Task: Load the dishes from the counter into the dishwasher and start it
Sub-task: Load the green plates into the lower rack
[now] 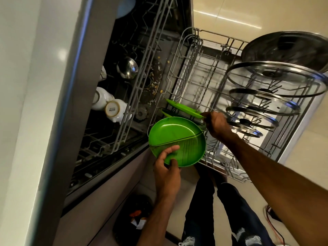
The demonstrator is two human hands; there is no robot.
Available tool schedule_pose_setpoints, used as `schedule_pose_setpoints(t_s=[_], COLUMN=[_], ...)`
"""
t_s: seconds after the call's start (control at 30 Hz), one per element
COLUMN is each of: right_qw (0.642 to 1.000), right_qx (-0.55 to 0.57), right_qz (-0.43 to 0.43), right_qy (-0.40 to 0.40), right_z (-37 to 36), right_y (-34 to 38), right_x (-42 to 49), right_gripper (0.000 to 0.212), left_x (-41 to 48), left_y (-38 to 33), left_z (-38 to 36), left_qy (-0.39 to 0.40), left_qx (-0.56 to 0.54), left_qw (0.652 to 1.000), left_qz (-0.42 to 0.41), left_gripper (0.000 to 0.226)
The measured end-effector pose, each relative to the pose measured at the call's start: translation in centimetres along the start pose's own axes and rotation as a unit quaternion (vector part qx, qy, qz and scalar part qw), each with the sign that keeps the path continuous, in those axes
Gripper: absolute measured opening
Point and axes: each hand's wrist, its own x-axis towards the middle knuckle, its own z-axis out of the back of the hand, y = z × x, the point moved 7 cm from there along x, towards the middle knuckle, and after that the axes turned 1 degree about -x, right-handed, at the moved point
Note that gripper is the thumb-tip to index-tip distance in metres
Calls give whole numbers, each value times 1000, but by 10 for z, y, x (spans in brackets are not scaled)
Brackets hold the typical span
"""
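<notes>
We stand over the open dishwasher [99, 89], its lower rack [204, 82] pulled out.
Glass lids [273, 80] stand on edge at the rack's right. At its left end stands a green plate [184, 109], its rim pinched by our outstretched right hand [217, 125]. Nearer us, our left hand [166, 167] grips the divided green plate [175, 135] by its lower rim, tilted beside the rack's corner.

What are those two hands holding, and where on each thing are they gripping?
The left hand grips a divided green plate by its near rim, thumb on top. The right hand pinches a second green plate by its edge.
</notes>
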Motion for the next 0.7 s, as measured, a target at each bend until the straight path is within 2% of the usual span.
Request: schedule_pose_setpoints(t_s=[0.07,0.1,0.27,0.4,0.47,0.63,0.7], right_qw=[1000,999,999,997,995,999,997], right_qx=[1,3,13,11,22,21,11], right_qz=[-28,-33,-42,-72,-85,9,80], right_qy=[13,10,-2,39,49,-46,-11], right_z=[0,2,6,6,11,57,74], right_y=[4,10,3,0,4,48,71], right_x=[-2,-3,-2,1,0,-19,-36], right_gripper=[33,29,34,34,43,67,71], left_x=[0,0,3,6,8,21,31], left_y=[-1,-2,-3,-9,-12,-36,-51], left_z=[-2,-3,-7,-9,-11,-18,-24], left_qy=[-1,-1,-2,-4,-3,-14,-17], left_qx=[-2,2,10,14,21,54,74], left_qw=[1000,1000,1000,1000,1000,997,994], left_qz=[-3,-7,-8,-13,-15,-60,-83], left_gripper=[51,51,51,52,50,47,44])
